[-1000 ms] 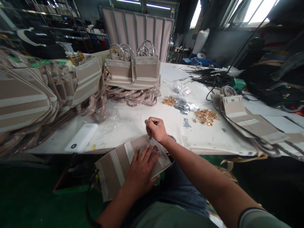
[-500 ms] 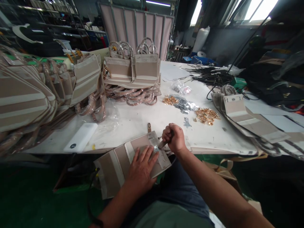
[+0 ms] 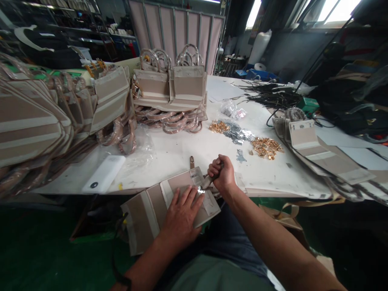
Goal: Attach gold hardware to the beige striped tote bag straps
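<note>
This was a bag-making workshop: a long white worktable (image 3: 169, 155) held stacks of tan totes (image 3: 27, 129), with loose gold hardware (image 3: 266, 147) and black cords (image 3: 271, 93) spread across it, and metal shelves (image 3: 75, 28) stood against the far wall

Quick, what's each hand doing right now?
Left hand: open, lying flat on the beige bag panel, holding nothing.
Right hand: closed, gripping a dark-handled hand tool.
</note>
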The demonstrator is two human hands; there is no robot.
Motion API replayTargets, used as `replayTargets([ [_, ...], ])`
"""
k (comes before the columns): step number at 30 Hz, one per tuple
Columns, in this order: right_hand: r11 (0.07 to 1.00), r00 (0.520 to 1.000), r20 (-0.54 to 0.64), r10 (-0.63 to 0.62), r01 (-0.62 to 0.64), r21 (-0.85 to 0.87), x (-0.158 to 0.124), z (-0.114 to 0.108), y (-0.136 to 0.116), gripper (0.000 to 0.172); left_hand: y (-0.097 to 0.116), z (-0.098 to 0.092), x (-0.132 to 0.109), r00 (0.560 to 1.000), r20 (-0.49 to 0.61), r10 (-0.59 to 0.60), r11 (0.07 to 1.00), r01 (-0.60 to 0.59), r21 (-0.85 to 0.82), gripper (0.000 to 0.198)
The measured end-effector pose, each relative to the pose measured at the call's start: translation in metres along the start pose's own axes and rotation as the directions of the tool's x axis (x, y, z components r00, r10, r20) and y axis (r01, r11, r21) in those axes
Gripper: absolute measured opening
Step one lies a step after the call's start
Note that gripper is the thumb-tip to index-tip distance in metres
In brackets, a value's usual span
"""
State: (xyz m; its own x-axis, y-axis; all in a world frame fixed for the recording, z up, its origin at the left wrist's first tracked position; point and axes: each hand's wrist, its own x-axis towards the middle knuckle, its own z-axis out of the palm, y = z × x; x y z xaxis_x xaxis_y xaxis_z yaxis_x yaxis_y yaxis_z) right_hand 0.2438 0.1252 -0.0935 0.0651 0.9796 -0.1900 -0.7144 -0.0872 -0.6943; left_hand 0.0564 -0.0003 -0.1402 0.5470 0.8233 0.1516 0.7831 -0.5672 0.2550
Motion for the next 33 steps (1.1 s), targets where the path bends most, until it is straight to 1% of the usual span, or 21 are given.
replayTargets([
  [4,0.991,0.993,0.096,-0.073,0.084,-0.106,-0.006,0.008,0.004,0.039,0.001,-0.001,0.0,1.0,0.007,-0.004,1.0,0.004,0.005,0.087],
  [8,0.952,0.962,0.222,-0.156,0.206,-0.225,-0.018,0.016,0.012,0.042,0.003,-0.003,0.0,1.0,0.019,-0.016,1.0,0.016,0.005,0.087],
  [11,0.92,0.944,0.289,-0.16,0.248,-0.302,-0.023,0.02,0.016,0.045,0.007,-0.006,0.0,0.999,0.016,-0.032,0.999,0.032,0.013,0.087],
  [13,0.925,0.949,0.284,-0.139,0.227,-0.304,-0.022,0.021,0.014,0.045,0.009,-0.008,0.0,0.999,0.013,-0.05,0.999,0.05,0.011,0.086],
  [17,0.973,0.98,0.139,-0.14,0.162,-0.165,-0.015,0.018,0.006,0.041,0.009,-0.009,0.0,0.998,0.032,-0.059,0.998,0.059,-0.015,0.087],
  [19,0.976,0.981,0.122,-0.148,0.165,-0.143,-0.013,0.016,0.004,0.041,0.008,-0.008,0.0,0.998,0.035,-0.05,0.999,0.05,-0.02,0.089],
  [23,0.967,0.976,0.155,-0.156,0.183,-0.18,-0.015,0.017,0.003,0.041,0.007,-0.009,0.002,0.999,0.025,-0.047,0.999,0.047,-0.005,0.087],
  [28,0.944,0.959,0.219,-0.181,0.232,-0.236,-0.018,0.022,0.003,0.043,0.01,-0.018,0.006,0.997,0.058,-0.044,0.999,0.043,0.012,0.086],
  [33,0.894,0.942,0.311,-0.126,0.244,-0.375,-0.023,0.021,0.008,0.046,0.013,-0.021,0.008,0.997,0.056,-0.049,0.999,0.049,0.015,0.086],
])
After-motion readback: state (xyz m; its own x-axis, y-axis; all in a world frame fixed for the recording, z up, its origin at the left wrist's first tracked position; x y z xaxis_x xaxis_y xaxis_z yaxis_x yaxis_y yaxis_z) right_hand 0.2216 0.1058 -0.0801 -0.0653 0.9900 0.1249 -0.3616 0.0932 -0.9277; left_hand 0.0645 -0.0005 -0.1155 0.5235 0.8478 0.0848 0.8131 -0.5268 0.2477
